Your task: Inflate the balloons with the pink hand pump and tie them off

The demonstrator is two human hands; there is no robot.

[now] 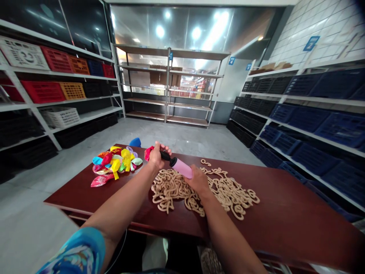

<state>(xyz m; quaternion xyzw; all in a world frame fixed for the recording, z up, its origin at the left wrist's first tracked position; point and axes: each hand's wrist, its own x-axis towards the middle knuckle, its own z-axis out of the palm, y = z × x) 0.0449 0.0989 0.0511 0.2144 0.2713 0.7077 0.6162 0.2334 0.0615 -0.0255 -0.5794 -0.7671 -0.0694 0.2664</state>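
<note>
A pink hand pump point(181, 167) with a black nozzle end is held between both hands above a dark red table point(285, 224). My left hand point(156, 155) is closed around the black end, with a red balloon point(148, 152) pinched against it. My right hand point(199, 181) is wrapped round the pink barrel's near end. Under the hands lies a heap of beige curly pieces point(222, 190). A pile of uninflated balloons point(115, 163) in several colours lies to the left.
Metal shelves with red, orange, white and black crates point(54, 76) line the left wall. Blue and black crates point(308, 118) fill the shelves on the right. More shelving point(171, 87) stands at the back across a grey floor. A blue object point(135, 142) peeks behind the table.
</note>
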